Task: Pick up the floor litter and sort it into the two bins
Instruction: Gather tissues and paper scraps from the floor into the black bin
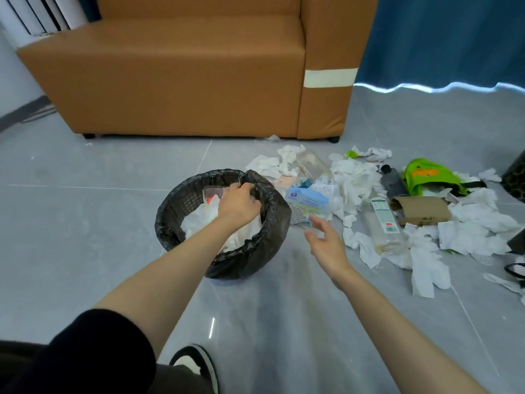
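Note:
A round black bin (170,217) lined with a black bag stands on the grey floor, with white tissues and a clear wrapper inside. My left hand (238,200) is over its far rim, fingers closed on a fold of the black bag liner (255,180). My right hand (326,240) hovers open, palm turned left, just right of the bin and holds nothing. Beyond it lies a blue and white wipes packet (308,203). Crumpled white tissues (355,180) spread to the right with a clear plastic bottle (383,223), a dark bottle (392,183), a cardboard piece (420,211) and a green bag (429,174).
A tan sofa (184,75) stands behind the bin, with a blue curtain (440,38) at the right. A dark patterned container (515,177) shows at the right edge. My shoe (196,362) is on the floor at the bottom.

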`<state>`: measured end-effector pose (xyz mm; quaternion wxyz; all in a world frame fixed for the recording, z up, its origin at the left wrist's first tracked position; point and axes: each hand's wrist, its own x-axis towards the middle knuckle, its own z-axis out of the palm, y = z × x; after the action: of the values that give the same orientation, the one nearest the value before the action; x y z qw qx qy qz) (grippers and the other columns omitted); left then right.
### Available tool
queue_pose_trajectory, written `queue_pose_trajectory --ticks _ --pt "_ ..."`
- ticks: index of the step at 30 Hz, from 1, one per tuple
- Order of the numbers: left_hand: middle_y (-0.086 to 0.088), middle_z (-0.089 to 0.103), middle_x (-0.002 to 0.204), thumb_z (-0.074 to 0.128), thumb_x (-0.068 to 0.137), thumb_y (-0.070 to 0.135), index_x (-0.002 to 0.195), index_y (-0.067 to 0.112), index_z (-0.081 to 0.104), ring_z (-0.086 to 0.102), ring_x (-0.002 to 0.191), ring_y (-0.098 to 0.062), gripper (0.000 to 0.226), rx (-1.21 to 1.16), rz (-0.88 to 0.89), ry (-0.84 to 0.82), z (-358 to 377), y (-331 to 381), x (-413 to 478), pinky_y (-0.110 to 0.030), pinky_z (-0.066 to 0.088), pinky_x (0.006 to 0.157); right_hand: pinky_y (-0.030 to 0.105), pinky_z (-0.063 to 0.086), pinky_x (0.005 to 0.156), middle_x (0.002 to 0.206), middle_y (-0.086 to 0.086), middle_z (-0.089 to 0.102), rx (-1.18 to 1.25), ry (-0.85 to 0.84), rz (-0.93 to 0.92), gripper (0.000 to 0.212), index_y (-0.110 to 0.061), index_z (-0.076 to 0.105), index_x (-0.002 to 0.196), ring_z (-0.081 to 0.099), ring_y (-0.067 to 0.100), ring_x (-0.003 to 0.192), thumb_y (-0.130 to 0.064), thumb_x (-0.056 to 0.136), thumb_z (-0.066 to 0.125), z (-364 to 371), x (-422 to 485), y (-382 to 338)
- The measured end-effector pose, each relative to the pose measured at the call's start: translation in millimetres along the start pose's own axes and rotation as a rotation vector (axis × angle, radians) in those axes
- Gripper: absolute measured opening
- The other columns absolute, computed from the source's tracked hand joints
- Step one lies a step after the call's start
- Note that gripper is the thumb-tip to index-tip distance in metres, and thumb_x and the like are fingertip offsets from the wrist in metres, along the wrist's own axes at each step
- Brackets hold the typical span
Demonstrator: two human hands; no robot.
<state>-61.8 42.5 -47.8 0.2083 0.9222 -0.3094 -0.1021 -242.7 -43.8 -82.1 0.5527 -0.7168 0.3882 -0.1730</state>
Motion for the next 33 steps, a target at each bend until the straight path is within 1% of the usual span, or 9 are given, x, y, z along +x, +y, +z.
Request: queue_pose_trajectory --ticks 2,4,8,12,16,22,26,29,33 --pt "-0.012 0.040 0.140 0.049 0.090 0.023 0.138 0.016 0.043 0.040 0.129 -0.027 0.048 -0.044 0.091 0.030 -8 23 -4 -0.038 0.040 0.102 0.040 0.043 0.103 0.139 0.002 0.046 -0.017 0.056 0.034 0.042 -0.019 0.047 0.134 0.052 0.019 0.114 -0.014 0.093 0.050 -22 -1 5" --pt "-0.010 0.042 0.138 0.049 0.091 0.021 0.138 0.017 0.041 0.045 0.123 -0.025 0.048 -0.061 0.177 0.041 -10 46 -8 -0.035 0.042 0.096 0.035 0.039 0.105 0.138 0.004 0.046 -0.059 0.093 0.072 0.043 -0.017 0.046 0.135 0.047 0.020 0.123 -0.013 0.092 0.050 -44 0 11" --pt "-0.007 0.043 0.139 0.048 0.091 0.021 0.137 0.018 0.042 0.046 0.123 -0.024 0.046 -0.063 0.305 0.041 3 86 -11 -0.037 0.042 0.099 0.031 0.037 0.099 0.139 0.010 0.044 -0.156 0.132 0.154 0.044 -0.014 0.044 0.136 0.046 0.025 0.124 -0.014 0.092 0.052 -84 4 32" --pt "-0.007 0.044 0.138 0.048 0.092 0.020 0.137 0.018 0.042 0.044 0.125 -0.024 0.046 -0.050 0.383 -0.024 34 119 -13 -0.035 0.039 0.100 0.035 0.034 0.103 0.140 0.014 0.039 -0.287 0.160 0.246 0.046 -0.015 0.041 0.137 0.042 0.031 0.126 -0.015 0.091 0.051 -121 11 61" --pt "-0.007 0.041 0.141 0.048 0.093 0.021 0.138 0.019 0.041 0.049 0.120 -0.026 0.045 -0.064 0.392 -0.129 74 139 -7 -0.038 0.041 0.100 0.037 0.030 0.105 0.144 0.012 0.031 -0.410 0.175 0.342 0.052 -0.021 0.035 0.140 0.030 0.037 0.129 -0.017 0.090 0.051 -148 21 89" --pt "-0.011 0.043 0.138 0.047 0.092 0.019 0.139 0.017 0.040 0.042 0.128 -0.027 0.048 -0.027 0.410 -0.245 144 155 10 -0.036 0.037 0.104 0.046 0.027 0.108 0.155 0.008 0.011 -0.553 0.179 0.427 0.071 -0.024 0.019 0.147 0.017 0.039 0.136 -0.026 0.087 0.057 -176 47 134" --pt "-0.009 0.035 0.147 0.049 0.092 0.023 0.143 0.018 0.035 0.036 0.134 -0.027 0.053 0.007 0.451 -0.350 200 160 24 -0.035 0.032 0.109 0.049 0.018 0.113 0.158 0.006 -0.004 -0.616 0.146 0.438 0.085 -0.029 0.008 0.149 0.005 0.038 0.143 -0.037 0.085 0.062 -188 73 160" --pt "-0.007 0.025 0.153 0.046 0.093 0.025 0.145 0.020 0.029 0.027 0.140 -0.025 0.056 0.052 0.464 -0.481 237 164 30 -0.037 0.029 0.112 0.049 0.015 0.114 0.158 0.007 -0.004 -0.609 0.107 0.433 0.083 -0.030 0.006 0.150 0.000 0.037 0.144 -0.036 0.087 0.061 -194 93 174" --pt "-0.008 0.005 0.158 0.041 0.096 0.031 0.149 0.024 0.019 0.007 0.145 -0.028 0.058 0.215 0.461 -0.652 270 159 28 -0.040 0.018 0.117 0.047 0.017 0.114 0.158 0.007 0.008 -0.632 0.024 0.454 0.074 -0.030 0.010 0.150 0.010 0.035 0.143 -0.037 0.091 0.053 -194 104 193"
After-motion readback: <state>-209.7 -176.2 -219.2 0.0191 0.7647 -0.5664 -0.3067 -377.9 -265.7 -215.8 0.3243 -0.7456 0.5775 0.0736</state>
